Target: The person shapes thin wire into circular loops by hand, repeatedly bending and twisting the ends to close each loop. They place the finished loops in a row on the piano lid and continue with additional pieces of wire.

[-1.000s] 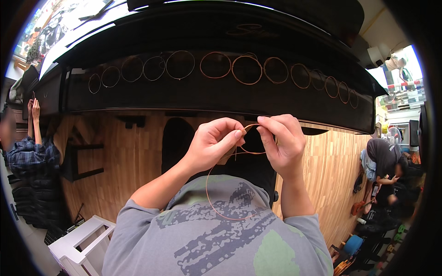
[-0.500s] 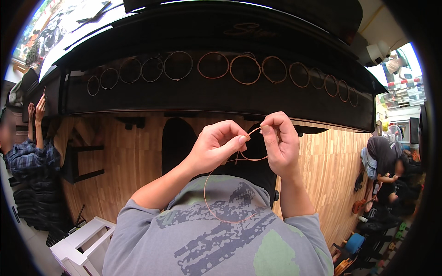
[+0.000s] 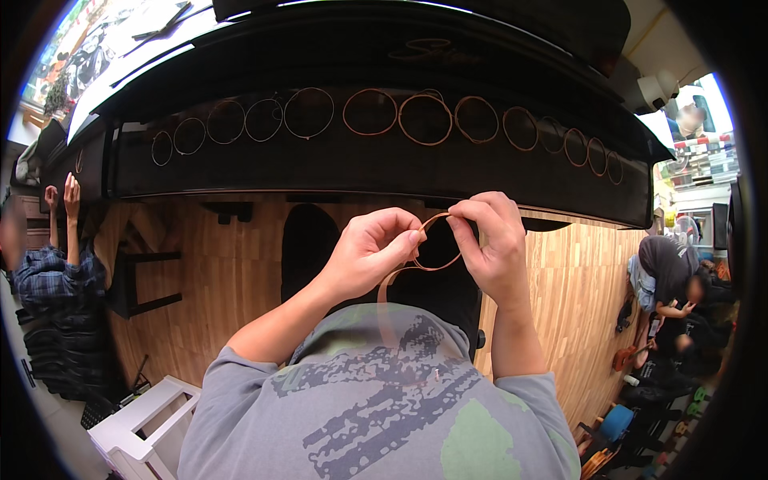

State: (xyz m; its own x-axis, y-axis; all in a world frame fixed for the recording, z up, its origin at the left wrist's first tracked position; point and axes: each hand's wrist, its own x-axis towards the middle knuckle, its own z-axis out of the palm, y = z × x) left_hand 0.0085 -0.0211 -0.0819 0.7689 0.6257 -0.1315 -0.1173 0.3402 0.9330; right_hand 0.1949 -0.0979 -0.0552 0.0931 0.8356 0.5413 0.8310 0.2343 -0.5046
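Note:
Between my hands, in front of my chest, is a thin copper-coloured wire string (image 3: 438, 269) bent into a small loop. My left hand (image 3: 378, 246) pinches the loop's left side between thumb and fingers. On its upper right, my right hand (image 3: 491, 240) has it gripped between thumb and fingertips. A loose tail of the string hangs toward my shirt, blurred by motion. Beyond my hands, coiled strings lie in a row on a glossy black piano (image 3: 264, 172): several silvery coils (image 3: 309, 138) on the left, several copper-coloured coils (image 3: 425, 145) on the right.
At the far left, a person in a checked shirt (image 3: 52, 276) has both hands raised beside the piano. A white wooden stool (image 3: 136, 428) stands at lower left, near a dark bench (image 3: 152, 306). Another person (image 3: 668, 268) bends over at right, with a small ukulele-like instrument (image 3: 622, 358) nearby.
The loop between my hands has become rounder, and my right hand has shifted slightly. The string's tail has swung and blurred. The person at left has lowered their hands a little.

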